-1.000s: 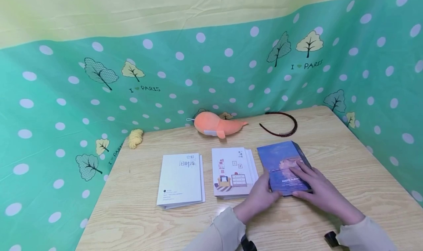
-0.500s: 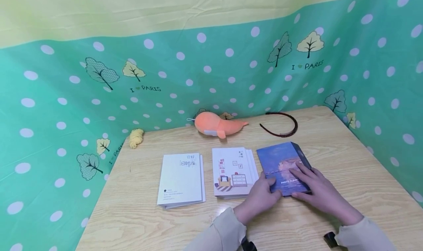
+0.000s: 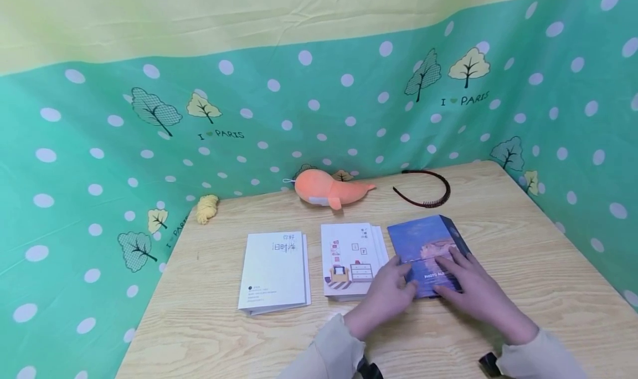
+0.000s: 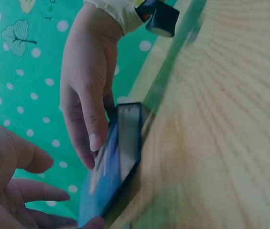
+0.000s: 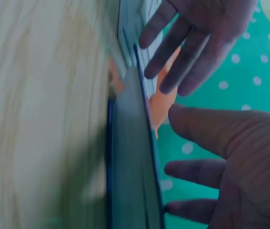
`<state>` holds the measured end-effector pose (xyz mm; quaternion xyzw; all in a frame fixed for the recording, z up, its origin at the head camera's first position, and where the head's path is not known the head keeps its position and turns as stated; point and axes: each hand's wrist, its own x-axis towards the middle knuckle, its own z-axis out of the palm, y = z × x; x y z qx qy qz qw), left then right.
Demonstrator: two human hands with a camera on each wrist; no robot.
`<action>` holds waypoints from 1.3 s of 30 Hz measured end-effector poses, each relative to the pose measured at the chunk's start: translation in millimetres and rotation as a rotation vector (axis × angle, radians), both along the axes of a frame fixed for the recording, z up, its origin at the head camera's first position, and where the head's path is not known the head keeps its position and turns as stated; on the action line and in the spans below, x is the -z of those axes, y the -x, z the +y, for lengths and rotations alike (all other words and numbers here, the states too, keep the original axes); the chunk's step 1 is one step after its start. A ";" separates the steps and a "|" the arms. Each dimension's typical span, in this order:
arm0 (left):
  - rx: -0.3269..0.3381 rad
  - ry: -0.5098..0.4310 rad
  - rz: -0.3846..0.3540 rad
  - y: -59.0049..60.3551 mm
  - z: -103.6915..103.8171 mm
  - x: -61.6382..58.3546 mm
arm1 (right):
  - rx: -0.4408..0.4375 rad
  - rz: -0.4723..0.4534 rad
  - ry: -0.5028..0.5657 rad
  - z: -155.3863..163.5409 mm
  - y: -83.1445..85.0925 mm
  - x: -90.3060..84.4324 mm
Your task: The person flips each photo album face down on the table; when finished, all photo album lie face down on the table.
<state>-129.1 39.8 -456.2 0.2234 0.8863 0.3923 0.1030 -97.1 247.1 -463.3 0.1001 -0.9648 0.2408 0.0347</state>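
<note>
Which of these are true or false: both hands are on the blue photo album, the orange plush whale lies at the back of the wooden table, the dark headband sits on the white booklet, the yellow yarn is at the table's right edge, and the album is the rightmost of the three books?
1. Both hands touch the blue photo album. True: the left hand is at its left edge and the right hand rests on its cover.
2. The orange plush whale lies at the back of the light wooden table. True.
3. The dark curved headband sits on the white booklet. False: it lies on the bare table, far right of it.
4. The yellow yarn bundle is at the right edge. False: it is at the back left corner.
5. The album is rightmost. True: the illustrated booklet is in the middle.
</note>
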 end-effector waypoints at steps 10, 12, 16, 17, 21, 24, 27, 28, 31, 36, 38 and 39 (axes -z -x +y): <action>-0.062 0.011 0.154 10.4 -29.1 1.2 | -0.013 0.031 -0.017 -28.1 3.1 -4.1; -0.079 0.023 0.181 12.0 -35.7 2.8 | -0.024 0.033 -0.007 -33.7 3.9 -4.2; -0.100 0.058 0.254 13.9 -49.5 5.9 | -0.044 0.039 0.018 -44.2 6.6 -4.4; -0.103 0.071 0.279 14.1 -53.3 6.5 | -0.047 0.043 0.028 -46.6 7.6 -4.1; -0.118 0.136 0.341 13.2 -67.4 8.0 | -0.068 0.070 0.062 -55.2 12.5 -3.0; -0.133 0.200 0.379 12.2 -76.2 9.4 | -0.092 0.075 0.099 -61.7 16.0 -1.6; -0.148 0.242 0.415 11.2 -83.1 11.6 | -0.112 0.055 0.148 -68.5 19.1 -0.4; -0.154 0.250 0.418 10.8 -85.1 12.1 | -0.116 0.047 0.164 -70.7 20.1 0.0; -0.174 0.263 0.417 9.8 -90.2 13.8 | -0.121 0.026 0.197 -77.3 23.1 0.5; -0.188 0.280 0.408 10.0 -95.0 17.9 | -0.129 -0.001 0.216 -87.7 26.1 -0.1; -0.185 0.281 0.399 9.8 -95.7 19.1 | -0.129 -0.017 0.217 -91.6 26.2 -0.4; -0.183 0.286 0.394 9.7 -95.7 19.6 | -0.128 -0.028 0.219 -93.3 26.1 -0.6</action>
